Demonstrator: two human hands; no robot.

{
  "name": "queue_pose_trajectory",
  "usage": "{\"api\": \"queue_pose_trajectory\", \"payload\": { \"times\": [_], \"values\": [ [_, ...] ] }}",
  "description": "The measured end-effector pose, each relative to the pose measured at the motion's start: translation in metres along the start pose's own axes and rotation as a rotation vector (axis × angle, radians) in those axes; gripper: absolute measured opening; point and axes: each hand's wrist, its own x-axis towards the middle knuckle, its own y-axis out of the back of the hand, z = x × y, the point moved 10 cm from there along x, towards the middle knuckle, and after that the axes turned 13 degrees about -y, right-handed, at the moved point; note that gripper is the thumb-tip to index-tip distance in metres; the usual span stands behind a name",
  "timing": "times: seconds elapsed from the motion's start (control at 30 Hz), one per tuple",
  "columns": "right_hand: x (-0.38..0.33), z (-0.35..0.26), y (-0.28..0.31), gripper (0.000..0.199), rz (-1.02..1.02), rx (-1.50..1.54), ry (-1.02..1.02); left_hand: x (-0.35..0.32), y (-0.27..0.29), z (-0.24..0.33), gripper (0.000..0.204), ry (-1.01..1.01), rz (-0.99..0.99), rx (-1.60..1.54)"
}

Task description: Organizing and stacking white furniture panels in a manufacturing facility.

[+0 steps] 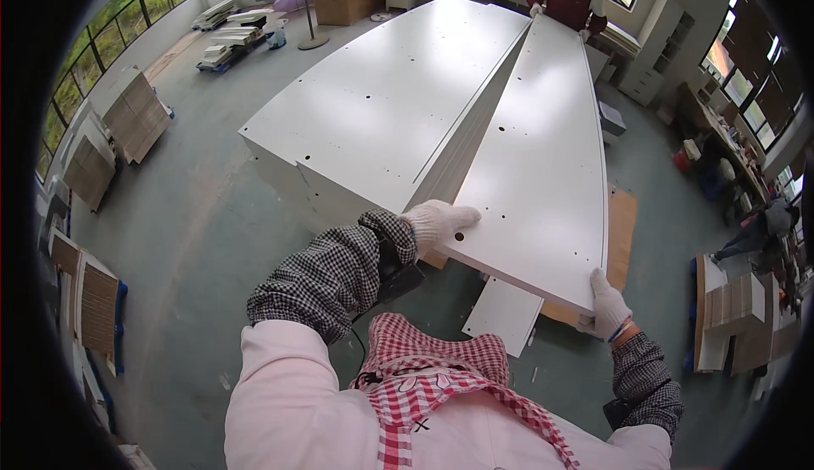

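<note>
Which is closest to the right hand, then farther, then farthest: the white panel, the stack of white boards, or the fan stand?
From the right hand:
1. White panel, gripped at its near corner.
2. Stack of white boards, to the left.
3. Fan stand, far left, across the floor.

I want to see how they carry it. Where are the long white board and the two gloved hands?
long white board point(534, 165), head view, flat top face.
left hand point(437, 222), head view, glove back on the near edge.
right hand point(607, 307), head view, glove at the near corner.
</note>
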Motion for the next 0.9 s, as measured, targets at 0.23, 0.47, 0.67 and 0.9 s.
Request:
{"api": "queue_pose_trajectory", "payload": {
  "times": [0.23, 0.47, 0.67, 0.9],
  "values": [
    [-0.03, -0.036, -0.153, 0.049, -0.123, 0.032, 0.021, -0.012, 0.132, -0.05, 0.058, -0.036, -0.027, 0.002],
    [-0.021, -0.058, -0.31, 0.051, -0.165, -0.016, 0.056, -0.012, 0.268, -0.128, 0.054, -0.043, -0.153, 0.318],
    [-0.006, -0.074, -0.461, 0.049, -0.298, -0.066, 0.033, -0.015, 0.398, -0.211, 0.043, -0.077, -0.174, 0.536],
    [0.019, -0.133, -0.573, 0.07, -0.187, -0.377, 0.262, -0.022, 0.524, -0.263, 0.054, 0.318, 0.211, -0.009]
  ]
}}
